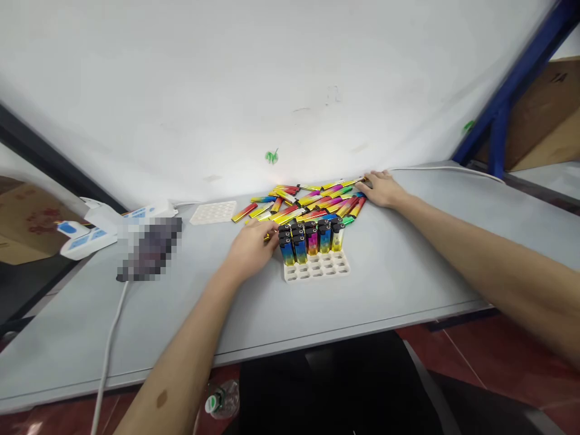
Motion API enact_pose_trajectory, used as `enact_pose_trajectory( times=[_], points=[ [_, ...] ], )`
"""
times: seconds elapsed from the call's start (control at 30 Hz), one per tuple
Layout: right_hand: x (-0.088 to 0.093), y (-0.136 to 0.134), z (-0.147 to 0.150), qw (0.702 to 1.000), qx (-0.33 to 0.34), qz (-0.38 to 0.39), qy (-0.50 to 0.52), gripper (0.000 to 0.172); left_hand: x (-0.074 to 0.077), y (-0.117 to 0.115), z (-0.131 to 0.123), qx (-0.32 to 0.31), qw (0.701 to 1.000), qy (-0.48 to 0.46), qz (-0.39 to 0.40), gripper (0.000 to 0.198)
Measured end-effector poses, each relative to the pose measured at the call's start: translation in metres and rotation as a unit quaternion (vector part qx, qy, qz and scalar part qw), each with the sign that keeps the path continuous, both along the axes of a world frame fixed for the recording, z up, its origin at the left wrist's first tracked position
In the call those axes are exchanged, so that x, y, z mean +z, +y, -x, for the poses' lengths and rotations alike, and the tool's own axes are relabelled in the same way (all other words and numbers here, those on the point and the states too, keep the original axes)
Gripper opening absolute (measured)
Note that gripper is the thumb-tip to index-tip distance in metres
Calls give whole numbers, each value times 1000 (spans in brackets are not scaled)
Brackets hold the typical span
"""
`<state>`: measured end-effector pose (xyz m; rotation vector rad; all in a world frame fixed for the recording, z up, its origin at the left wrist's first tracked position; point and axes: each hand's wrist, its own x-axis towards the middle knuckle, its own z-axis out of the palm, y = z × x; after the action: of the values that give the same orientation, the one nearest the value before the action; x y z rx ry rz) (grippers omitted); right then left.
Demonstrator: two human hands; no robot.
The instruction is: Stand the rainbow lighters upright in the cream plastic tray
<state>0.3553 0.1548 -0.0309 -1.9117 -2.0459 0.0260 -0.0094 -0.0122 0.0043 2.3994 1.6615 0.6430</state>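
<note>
the filling of the white tray (317,278) can be judged partly done: its rear slots are taken up by standing lighters (299,249), set upright and reaching nearest to the front at ten o'clock, while open slots are left along its front, from eight round to three o'clock. a heap of loose lighters (312,200) is left unsorted at twelve o'clock from the tray, against the wall (272,90). by the left hand (254,246), between nine and ten o'clock, the side of the standing group is met with curled fingers; whether a lighter is gripped cannot be told. by the right hand (383,187), between one and two o'clock, the heap's far end is reached with bent fingers; whether anything is pinched there cannot be told either. the lighters are slim and shiny, shaded in yellow, red, blue, magenta and green, and capped in black where standing; the loose ones are strewn flat at mixed angles. a second white tray (214,212) is laid flat at ten o'clock.
</note>
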Motion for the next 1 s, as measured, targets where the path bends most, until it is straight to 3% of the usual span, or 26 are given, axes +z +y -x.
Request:
enact_pose_trajectory(
  times=[0.23,0.4,0.5,0.6,0.7,0.77,0.83,0.93,1.0],
  points=[
    [3,-32,5,996,-51,-42,-52,56,1,1,1,-7,1000,9,1,18],
    [8,-45,-10,997,-21,-21,-70,54,1,1,1,-3,1000,12,2,20],
    [12,-52,-15,996,-59,18,-70,48,1,1,1,-5,1000,14,1,19],
    [16,-57,-17,996,-91,8,-15,41,1,2,1,-9,1000,18,-3,20],
    [20,-60,-15,987,-81,-64,123,34,1,2,2,-7,1000,18,-8,21],
    [23,-64,-9,963,-59,-103,243,28,1,2,2,-4,1000,19,-7,22],
    [26,-70,3,919,-12,-106,379,24,1,2,2,1,1000,18,-3,22],
    [29,-85,28,820,91,-47,563,28,1,3,1,9,1000,15,-1,20],
    [31,-96,44,771,133,19,622,26,1,3,2,11,1000,17,-2,15]
  ],
)
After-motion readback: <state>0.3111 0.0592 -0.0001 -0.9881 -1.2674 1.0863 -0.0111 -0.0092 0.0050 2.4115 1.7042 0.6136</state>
